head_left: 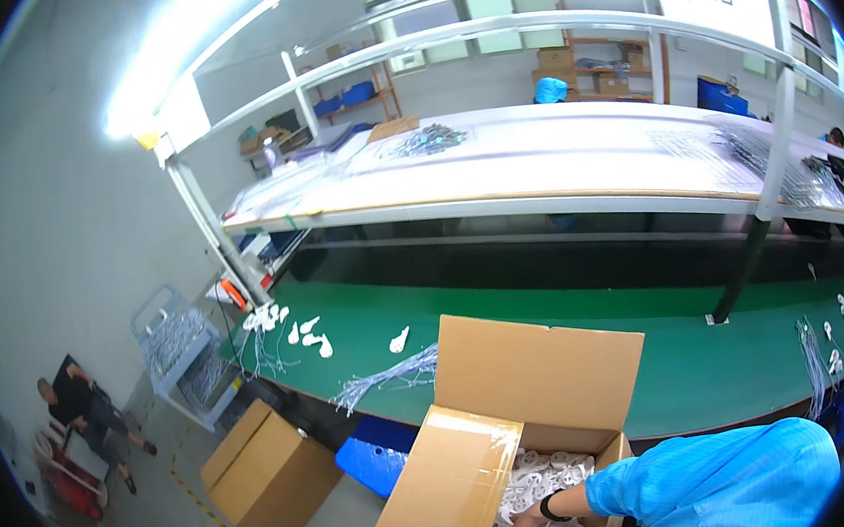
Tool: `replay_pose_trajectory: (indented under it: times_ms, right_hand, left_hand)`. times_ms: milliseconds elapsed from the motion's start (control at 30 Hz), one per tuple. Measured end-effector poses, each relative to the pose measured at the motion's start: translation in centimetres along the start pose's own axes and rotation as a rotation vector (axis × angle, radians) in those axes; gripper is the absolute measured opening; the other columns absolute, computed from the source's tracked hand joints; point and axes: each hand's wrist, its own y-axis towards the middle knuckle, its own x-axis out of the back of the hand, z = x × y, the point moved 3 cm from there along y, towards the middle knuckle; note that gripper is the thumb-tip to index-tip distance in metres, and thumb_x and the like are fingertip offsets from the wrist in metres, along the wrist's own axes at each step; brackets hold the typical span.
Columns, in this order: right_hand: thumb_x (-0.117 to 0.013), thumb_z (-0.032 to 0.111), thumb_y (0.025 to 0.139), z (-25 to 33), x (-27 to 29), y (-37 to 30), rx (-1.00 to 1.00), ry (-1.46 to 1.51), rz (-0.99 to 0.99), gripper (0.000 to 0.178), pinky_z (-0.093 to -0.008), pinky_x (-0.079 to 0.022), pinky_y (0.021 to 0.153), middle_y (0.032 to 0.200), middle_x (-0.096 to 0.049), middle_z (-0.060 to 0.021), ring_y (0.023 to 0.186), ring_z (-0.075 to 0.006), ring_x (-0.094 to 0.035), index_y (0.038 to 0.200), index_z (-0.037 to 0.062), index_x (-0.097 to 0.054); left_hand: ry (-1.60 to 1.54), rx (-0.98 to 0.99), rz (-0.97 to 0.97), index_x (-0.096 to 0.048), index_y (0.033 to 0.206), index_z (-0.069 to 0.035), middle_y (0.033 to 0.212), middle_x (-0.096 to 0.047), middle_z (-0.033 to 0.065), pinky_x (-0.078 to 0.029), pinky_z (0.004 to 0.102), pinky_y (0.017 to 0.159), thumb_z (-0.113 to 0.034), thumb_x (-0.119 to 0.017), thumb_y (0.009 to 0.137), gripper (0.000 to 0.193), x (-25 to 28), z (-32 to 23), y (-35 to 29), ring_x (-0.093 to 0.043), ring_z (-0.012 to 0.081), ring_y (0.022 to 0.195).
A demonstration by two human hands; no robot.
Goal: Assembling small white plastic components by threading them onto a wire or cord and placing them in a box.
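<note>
From the lower right my right arm, in a light blue sleeve with a black wristband, reaches into an open cardboard box (542,368). My right hand (531,521) touches the heap of white plastic parts (546,475) inside; its fingers are partly hidden among them, so their grip does not show. These parts have rounded heads and narrow tails. One box flap stands upright at the back, and another, with shiny tape, folds out to the left. My left hand is out of view.
Behind the box, a green bench (567,316) carries loose white parts (310,338) and a grey cable bundle (387,377). A blue bin (371,456) and closed carton (269,468) stand left of the box. Farther left are a loaded cart (184,355) and a seated person (94,418).
</note>
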Motion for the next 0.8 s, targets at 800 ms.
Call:
replay_pose_trajectory:
  times_ms: [800]
  right_hand:
    - [-0.052, 0.037, 0.082, 11.4, -6.5, -14.3, 0.393, -0.546, 0.025, 0.072, -0.0421, -0.04, 0.095, 0.125, -0.049, -0.0285, 0.116, -0.0358, -0.049, 0.133, -0.0098, -0.034]
  left_hand:
    - [-0.089, -0.328, -0.338, -0.038, 0.131, -0.013, 0.122, -0.046, 0.0062, -0.046, 0.0425, 0.088, -0.054, -0.04, 0.091, 0.057, -2.2, -4.5, -11.9, -0.047, 0.0244, 0.108]
